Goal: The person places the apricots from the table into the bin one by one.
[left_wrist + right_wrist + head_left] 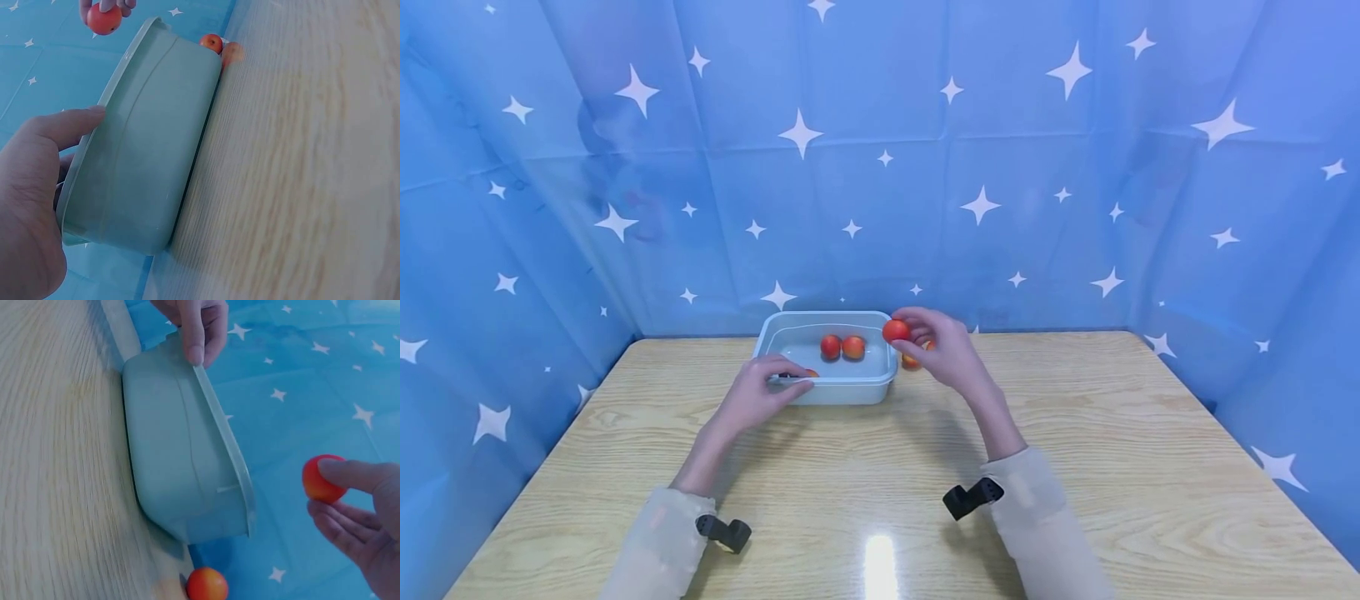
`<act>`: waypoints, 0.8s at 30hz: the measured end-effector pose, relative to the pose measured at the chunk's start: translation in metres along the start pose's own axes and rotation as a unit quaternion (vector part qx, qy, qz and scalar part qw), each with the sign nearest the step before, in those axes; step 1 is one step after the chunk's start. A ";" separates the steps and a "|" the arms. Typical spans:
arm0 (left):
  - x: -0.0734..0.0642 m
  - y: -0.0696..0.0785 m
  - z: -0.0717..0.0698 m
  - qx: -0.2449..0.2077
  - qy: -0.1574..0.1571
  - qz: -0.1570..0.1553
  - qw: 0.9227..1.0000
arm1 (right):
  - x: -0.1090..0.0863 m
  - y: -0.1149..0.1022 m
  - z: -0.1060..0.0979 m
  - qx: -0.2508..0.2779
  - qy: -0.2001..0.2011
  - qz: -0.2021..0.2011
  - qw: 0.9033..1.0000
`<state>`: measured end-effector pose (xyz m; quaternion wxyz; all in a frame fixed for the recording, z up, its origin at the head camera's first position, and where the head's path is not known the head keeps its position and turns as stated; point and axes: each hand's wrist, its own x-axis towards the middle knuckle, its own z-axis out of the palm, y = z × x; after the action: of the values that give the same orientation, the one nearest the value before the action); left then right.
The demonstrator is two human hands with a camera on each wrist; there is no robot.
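Observation:
A pale blue-green plastic bin (850, 393) stands at the far side of the table. My left hand (752, 392) pinches its near rim towards the left corner, thumb outside and fingers inside. Above the bin's right end, my right hand (946, 350) holds a small red apple (896, 331) between thumb and fingertips. Two more apples, one red (831, 347) and one orange-red (853, 347), lie side by side inside. Part of another apple (812, 373) shows by the left fingertips. In the right wrist view the held apple (323, 479) is apart from the bin wall (175, 444).
Just right of the bin, apples (912, 362) sit on the wooden table (865, 475), partly hidden behind the right hand. A blue curtain (880, 192) with white stars hangs close behind the table's back edge and along both sides.

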<state>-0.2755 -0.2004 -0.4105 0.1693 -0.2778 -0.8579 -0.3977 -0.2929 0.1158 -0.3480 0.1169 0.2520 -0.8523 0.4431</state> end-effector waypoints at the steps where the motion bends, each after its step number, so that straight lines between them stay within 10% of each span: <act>1: 0.000 0.000 0.000 -0.001 0.000 0.001 1.000 | 0.001 -0.001 0.001 0.002 0.001 -0.002 1.000; 24: -0.001 -0.002 0.001 -0.002 -0.002 -0.004 1.000 | 0.005 -0.006 0.031 0.030 -0.021 -0.010 0.999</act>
<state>-0.2759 -0.2014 -0.4129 0.1649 -0.2758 -0.8585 -0.3997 -0.2933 0.0865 -0.3597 0.0959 0.2734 -0.8383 0.4619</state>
